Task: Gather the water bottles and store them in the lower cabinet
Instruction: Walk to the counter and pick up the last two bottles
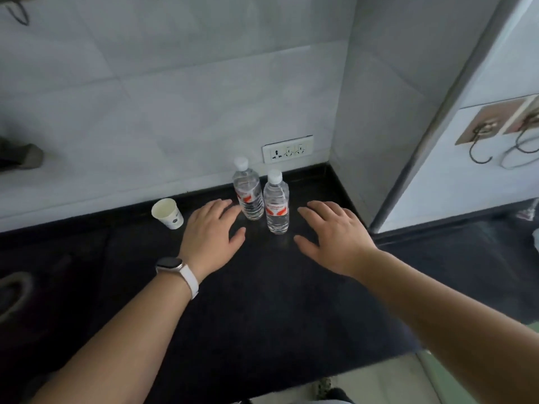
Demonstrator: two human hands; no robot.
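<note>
Two water bottles (262, 196) upright, touching, near back of counter (262, 287). Left hand (211, 231) and right hand (332, 233) flank them, fingers spread, holding nothing. Risk: hasty grasp topples either bottle.

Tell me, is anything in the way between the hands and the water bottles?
Nothing visible. The left hand is beside the rear bottle, the right hand beside the front bottle, with only bare counter between. The paper cup stands off to the left.
</note>
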